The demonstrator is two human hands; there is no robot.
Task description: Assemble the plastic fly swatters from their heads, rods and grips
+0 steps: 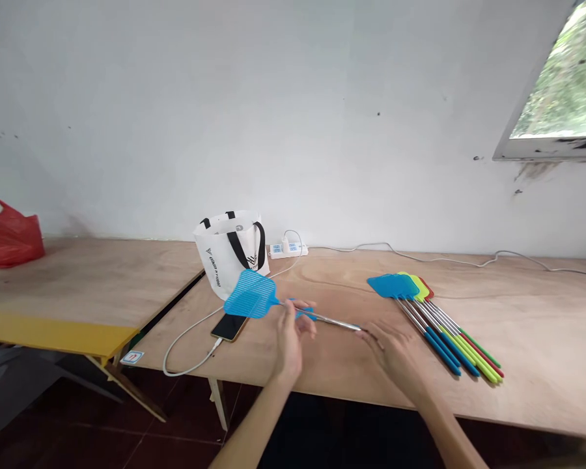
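A blue fly swatter (252,294) with a thin metal rod is held above the plywood table (542,339). My left hand (291,335) pinches the rod just behind the blue head. My right hand (388,345) grips the other end of the rod, fingers closed round it near the table top. The swatter's head hangs over a phone (229,326) lying on the table.
Several more swatters (434,322), blue, green and red, lie in a bundle to the right. A white tote bag (232,251) stands at the back beside a power strip (288,248) with cables. A red plastic bag (7,234) sits on the left table.
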